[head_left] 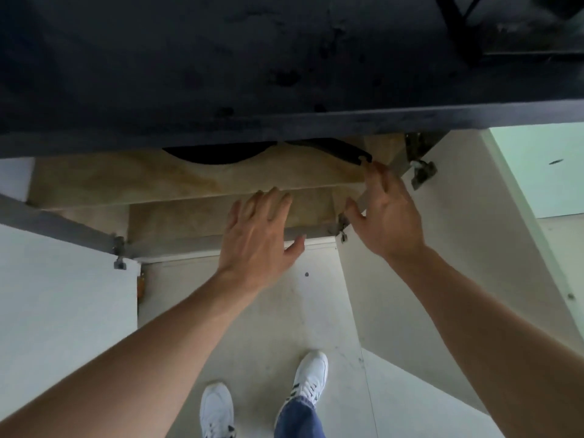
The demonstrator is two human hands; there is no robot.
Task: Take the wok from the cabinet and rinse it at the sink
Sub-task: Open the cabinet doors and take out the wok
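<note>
Dark counter (284, 74) filled the upper part of the frame, seen from above. Below its front edge stood the open cabinet (142, 181) with a beige shelf, one white door (63, 295) swung out at the left and another (458, 232) at the right, next to a metal hinge (422, 172). The black wok (218, 154) lay on the shelf at upper centre, mostly hidden under the counter, its handle (341, 148) pointing right. The right hand (392, 216) reached to the handle's end with fingers (379, 175) spread and released; contact could not be told. The left hand (256, 235) hovered over the shelf's front edge, fingers (278, 200) straight, holding nothing. White shoes (218, 409) stood on the pale floor (268, 327) at lower centre.
</note>
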